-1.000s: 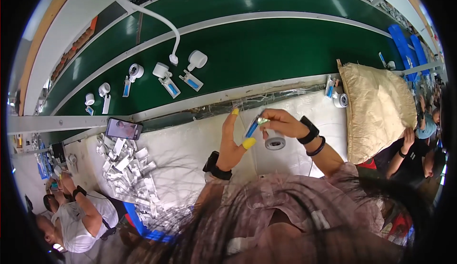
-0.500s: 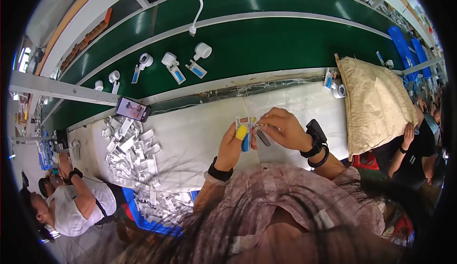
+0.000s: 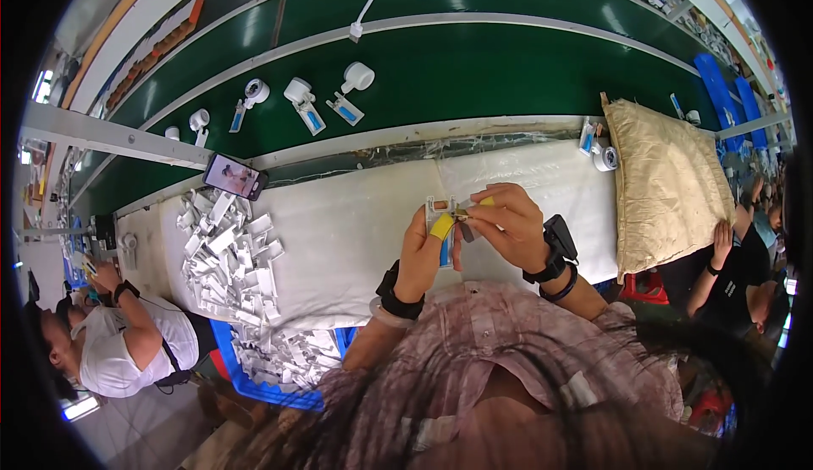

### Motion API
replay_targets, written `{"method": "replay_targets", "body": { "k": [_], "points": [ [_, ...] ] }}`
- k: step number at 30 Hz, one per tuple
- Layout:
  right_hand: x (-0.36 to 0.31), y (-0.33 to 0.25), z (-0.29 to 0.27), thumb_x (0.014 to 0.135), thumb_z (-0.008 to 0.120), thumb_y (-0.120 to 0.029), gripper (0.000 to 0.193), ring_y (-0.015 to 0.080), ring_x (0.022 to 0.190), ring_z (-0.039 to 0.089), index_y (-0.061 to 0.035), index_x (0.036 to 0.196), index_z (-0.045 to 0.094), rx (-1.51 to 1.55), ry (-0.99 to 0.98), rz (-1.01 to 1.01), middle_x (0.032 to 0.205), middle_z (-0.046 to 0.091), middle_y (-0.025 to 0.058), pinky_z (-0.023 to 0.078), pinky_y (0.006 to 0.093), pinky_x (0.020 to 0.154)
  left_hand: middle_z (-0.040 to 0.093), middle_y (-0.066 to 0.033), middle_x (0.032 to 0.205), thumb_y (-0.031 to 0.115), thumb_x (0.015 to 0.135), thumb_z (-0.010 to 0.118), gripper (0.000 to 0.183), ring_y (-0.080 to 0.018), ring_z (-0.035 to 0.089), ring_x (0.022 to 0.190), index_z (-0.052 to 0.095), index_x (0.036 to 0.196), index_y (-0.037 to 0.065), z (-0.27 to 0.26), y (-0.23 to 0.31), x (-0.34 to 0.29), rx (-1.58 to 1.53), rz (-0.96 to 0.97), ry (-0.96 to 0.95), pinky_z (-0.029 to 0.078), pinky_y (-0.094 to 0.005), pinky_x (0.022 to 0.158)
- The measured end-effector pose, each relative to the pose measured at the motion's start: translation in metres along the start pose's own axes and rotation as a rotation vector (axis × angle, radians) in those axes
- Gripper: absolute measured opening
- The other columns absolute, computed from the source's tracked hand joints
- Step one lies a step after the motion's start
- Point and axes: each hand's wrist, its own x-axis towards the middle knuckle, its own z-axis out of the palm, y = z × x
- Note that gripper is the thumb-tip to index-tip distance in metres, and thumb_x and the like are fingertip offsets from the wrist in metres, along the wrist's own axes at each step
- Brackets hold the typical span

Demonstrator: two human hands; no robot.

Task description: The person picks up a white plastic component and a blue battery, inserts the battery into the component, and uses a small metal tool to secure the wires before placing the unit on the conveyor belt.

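Note:
Over the middle of the padded bench, my left hand (image 3: 417, 254) is closed around a small white plastic housing (image 3: 437, 205). Inside the housing shows a blue block (image 3: 445, 255). A yellow cover (image 3: 441, 225) wraps the left thumb, which presses across the housing. My right hand (image 3: 515, 229) is beside it, thumb and fingertips pinched together at the housing's right edge. What the pinch holds is too small and hidden to name. A grey flat piece shows partly under the right fingers. Another bit of yellow shows at a right fingertip.
Left lies a heap of white plastic parts (image 3: 224, 250) above a blue crate (image 3: 246, 385) of more. A phone (image 3: 234, 175) leans behind it. Round-headed white units (image 3: 357, 77) sit on the green belt (image 3: 474, 72). A tan sack (image 3: 665, 190) stands right. Co-workers sit on both sides.
My right hand has come in closer to the housing, and the left thumb has tilted over it. Thin wires seen between the hands before are now mostly hidden. The view has shifted slightly.

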Motion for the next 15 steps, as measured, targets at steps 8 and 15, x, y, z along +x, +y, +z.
{"method": "replay_targets", "body": {
  "k": [8,15],
  "points": [
    [-0.003,-0.006,0.0,0.069,0.079,-0.007,0.025,0.0251,0.087,0.063,-0.0057,0.093,0.07,0.017,-0.044,0.012,0.089,0.065,0.0067,0.05,0.0356,0.076,0.059,-0.0105,0.091,-0.003,0.089,0.038,0.037,-0.013,0.055,0.061,0.043,0.125,0.0,0.009,0.007,-0.004,0.124,0.159,-0.025,0.05,-0.0263,0.053],
    [0.0,-0.007,-0.001,0.073,0.075,-0.003,0.023,0.027,0.09,0.063,-0.0054,0.094,0.067,0.082,-0.11,0.047,0.096,0.068,0.0093,0.048,0.039,0.08,0.059,-0.0066,0.089,-0.003,0.084,0.043,0.037,-0.0076,0.052,0.062,0.046,0.121,-0.001,0.013,0.008,-0.005,0.218,0.167,0.033,0.045,-0.0225,0.053]
  ]
}}
